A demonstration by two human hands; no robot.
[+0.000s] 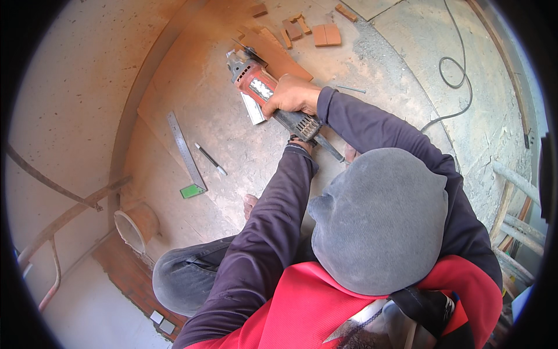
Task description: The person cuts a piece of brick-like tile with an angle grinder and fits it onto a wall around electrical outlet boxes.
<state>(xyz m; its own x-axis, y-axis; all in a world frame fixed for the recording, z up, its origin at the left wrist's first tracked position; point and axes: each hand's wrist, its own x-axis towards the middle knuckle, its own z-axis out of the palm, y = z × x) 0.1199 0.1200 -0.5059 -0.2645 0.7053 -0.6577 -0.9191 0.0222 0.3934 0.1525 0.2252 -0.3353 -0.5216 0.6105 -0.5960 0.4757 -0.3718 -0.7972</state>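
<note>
My right hand (293,96) is closed over the red body of an angle grinder (253,81). My left hand (303,144) is at the grinder's dark rear end, gripping from below, its fingers mostly hidden by the tool. The grinder's disc (251,52) meets a terracotta tile (285,63) on the floor, and orange dust clouds the air beyond it. Partly under the grinder lies a white flat bar (253,109). To the left are a try square (186,151) with a green handle and a black-and-white marker (210,159).
Cut tile pieces (326,35) lie at the far side. A thin metal rod (351,89) rests right of the grinder. A black cable (459,87) loops over the floor at right. At left stand a dusty bucket (133,225) and metal tubing (70,212) by the wall.
</note>
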